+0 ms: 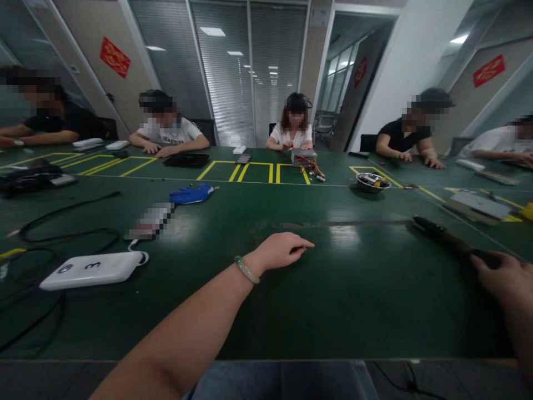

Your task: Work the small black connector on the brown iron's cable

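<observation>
My left hand [283,250], with a pale bangle [246,270] at the wrist, is held over the green tabletop [333,300] near the middle. Its index finger stretches to the right, the thumb lies below it, and I see nothing held. At the right edge my right hand [502,278] is closed around the near end of a long black stick-shaped tool [447,238]. The tool's far end points up and left over the table. Its exact kind is too dark to make out, and part of the right hand's grip is hidden.
A white power bank [94,269] marked 3, black cables [29,228] and a blue glove [191,194] lie to the left. Further back are a metal bowl [372,182] of small parts and a power supply unit [303,157] with loose wires. Several people sit opposite.
</observation>
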{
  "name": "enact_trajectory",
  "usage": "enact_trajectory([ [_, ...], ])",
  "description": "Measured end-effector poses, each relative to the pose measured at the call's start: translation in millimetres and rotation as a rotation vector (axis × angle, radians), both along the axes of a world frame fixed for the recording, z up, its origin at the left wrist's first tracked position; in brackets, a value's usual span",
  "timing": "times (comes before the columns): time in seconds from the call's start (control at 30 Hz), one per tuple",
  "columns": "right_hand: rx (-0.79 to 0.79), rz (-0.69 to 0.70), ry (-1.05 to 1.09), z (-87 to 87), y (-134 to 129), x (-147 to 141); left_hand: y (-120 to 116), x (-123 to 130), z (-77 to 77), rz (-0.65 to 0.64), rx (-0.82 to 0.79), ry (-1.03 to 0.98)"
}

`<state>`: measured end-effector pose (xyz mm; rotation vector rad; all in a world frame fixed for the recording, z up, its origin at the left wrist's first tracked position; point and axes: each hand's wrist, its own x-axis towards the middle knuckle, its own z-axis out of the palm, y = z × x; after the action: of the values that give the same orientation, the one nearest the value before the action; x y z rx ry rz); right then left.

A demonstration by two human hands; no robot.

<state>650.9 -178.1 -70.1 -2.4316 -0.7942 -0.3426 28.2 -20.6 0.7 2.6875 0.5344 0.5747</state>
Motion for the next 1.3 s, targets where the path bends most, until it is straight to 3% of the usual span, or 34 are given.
enact_trajectory([
  [0.1, -0.072, -0.102, 0.089, 4.5, -6.1, -9.8, -1.4, -0.3, 0.3, -0.006, 0.017, 0.002],
  [0.3, -0.264, 0.086, 0.110, 11.9, -13.1, -48.7, -2.4, -2.0, 0.2, -0.009, 0.018, -0.003],
  [0.43, -0.376, 0.202, 0.111, 18.9, 3.5, -93.1, -1.4, -1.0, -0.7, -0.017, 0.031, -0.002],
  [0.7, -0.438, 0.425, -0.005, 55.5, 97.6, -215.3, -2.5, -1.3, 3.2, -0.023, 0.050, -0.037],
  [0.9, -0.370, 0.629, -0.142, 61.8, 152.7, -336.4, -1.3, -2.2, 7.0, 0.035, 0.101, -0.109],
  [1.13, -0.278, 0.987, -0.217, 56.0, 140.3, -475.0, 1.4, -4.9, 9.2, 0.388, 0.170, -0.231],
  [1.23, -0.279, 1.086, -0.158, 52.6, 129.2, -503.6, 4.6, -7.8, 5.5, 0.461, 0.155, -0.231],
  [1.3, -0.257, 1.170, -0.049, 56.3, 125.5, -505.6, 7.0, -9.4, 2.6, 0.472, 0.136, -0.240],
])
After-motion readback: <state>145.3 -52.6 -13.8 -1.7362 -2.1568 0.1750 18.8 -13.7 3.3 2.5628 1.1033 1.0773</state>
